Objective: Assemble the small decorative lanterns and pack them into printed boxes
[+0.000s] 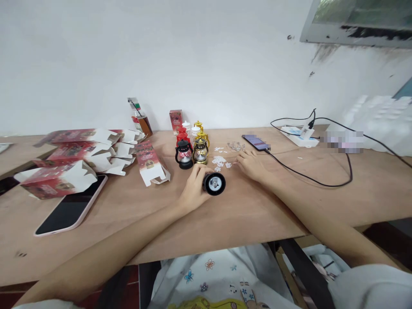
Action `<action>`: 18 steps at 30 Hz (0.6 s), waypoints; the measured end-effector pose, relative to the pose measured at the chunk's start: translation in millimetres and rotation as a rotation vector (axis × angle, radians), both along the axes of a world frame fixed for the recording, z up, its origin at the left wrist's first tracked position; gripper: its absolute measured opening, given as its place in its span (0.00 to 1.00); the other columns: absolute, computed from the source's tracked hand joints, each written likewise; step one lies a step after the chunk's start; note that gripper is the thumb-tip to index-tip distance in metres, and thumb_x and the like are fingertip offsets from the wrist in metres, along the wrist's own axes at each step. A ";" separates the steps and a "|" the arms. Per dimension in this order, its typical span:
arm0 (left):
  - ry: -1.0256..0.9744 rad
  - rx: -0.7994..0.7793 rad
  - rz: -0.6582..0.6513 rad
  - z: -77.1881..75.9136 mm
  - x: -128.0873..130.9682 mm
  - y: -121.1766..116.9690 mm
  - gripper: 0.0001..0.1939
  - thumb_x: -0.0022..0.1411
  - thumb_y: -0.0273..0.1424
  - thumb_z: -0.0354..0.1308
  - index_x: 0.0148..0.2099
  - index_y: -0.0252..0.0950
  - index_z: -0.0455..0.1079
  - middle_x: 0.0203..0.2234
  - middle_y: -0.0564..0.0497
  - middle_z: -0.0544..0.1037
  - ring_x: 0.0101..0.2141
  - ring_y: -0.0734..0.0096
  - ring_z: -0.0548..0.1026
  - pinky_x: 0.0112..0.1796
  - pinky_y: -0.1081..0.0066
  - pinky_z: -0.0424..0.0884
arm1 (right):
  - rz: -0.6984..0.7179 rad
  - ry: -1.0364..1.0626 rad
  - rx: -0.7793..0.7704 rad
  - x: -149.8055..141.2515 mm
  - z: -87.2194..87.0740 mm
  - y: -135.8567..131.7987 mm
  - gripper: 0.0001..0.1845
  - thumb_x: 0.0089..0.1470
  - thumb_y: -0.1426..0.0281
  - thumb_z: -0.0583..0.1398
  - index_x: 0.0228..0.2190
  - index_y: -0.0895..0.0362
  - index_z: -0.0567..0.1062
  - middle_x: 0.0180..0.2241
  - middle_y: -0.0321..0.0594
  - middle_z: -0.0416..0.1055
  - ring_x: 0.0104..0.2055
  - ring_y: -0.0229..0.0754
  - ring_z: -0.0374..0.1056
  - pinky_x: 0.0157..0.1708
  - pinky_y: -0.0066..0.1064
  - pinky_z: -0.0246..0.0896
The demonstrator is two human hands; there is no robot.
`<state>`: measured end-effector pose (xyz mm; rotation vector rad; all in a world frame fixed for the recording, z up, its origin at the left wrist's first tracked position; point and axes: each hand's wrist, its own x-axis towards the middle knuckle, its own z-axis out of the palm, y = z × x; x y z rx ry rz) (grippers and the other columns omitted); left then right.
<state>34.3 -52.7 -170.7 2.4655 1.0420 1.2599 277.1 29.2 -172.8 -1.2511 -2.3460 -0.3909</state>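
My left hand (193,189) is closed around a small black lantern (214,183) lying on its side, its round base facing me. My right hand (250,164) rests palm down on the wooden table (244,210), fingertips reaching into a scatter of small white paper tabs (220,162); its fingers look spread and flat. Just behind stand several toy lanterns: a black and red one (184,154), a gold one (200,150), and red and white ones further back.
Flattened red and white boxes (74,159) pile up at left, one loose box (150,163) nearer. A phone in a pink case (72,207) lies front left. Another phone (255,142) with a black cable (322,182) and a power strip (299,135) sit right.
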 end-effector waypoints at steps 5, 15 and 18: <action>-0.019 0.003 0.001 -0.4 0.8 0.5 0.18 0.53 0.28 0.61 0.45 0.38 0.60 0.40 0.47 0.65 0.45 0.61 0.67 0.46 0.63 0.66 | 0.192 0.582 0.259 -31.0 13.1 -48.3 0.11 0.62 0.66 0.50 0.36 0.54 0.72 0.37 0.44 0.68 0.43 0.46 0.65 0.42 0.40 0.62; -0.031 0.040 -0.012 0.0 2.3 -1.0 0.15 0.56 0.30 0.59 0.45 0.36 0.61 0.39 0.47 0.64 0.43 0.63 0.67 0.44 0.65 0.67 | 0.470 0.438 0.282 -58.3 15.5 -84.0 0.06 0.58 0.73 0.57 0.37 0.53 0.73 0.35 0.42 0.69 0.39 0.42 0.66 0.40 0.37 0.63; -0.036 0.042 -0.011 -0.3 2.5 -0.9 0.15 0.56 0.29 0.59 0.45 0.36 0.61 0.39 0.47 0.64 0.42 0.63 0.67 0.44 0.65 0.67 | 0.462 0.427 0.254 -57.8 15.9 -84.5 0.06 0.58 0.72 0.57 0.36 0.53 0.73 0.36 0.42 0.69 0.39 0.42 0.66 0.41 0.38 0.64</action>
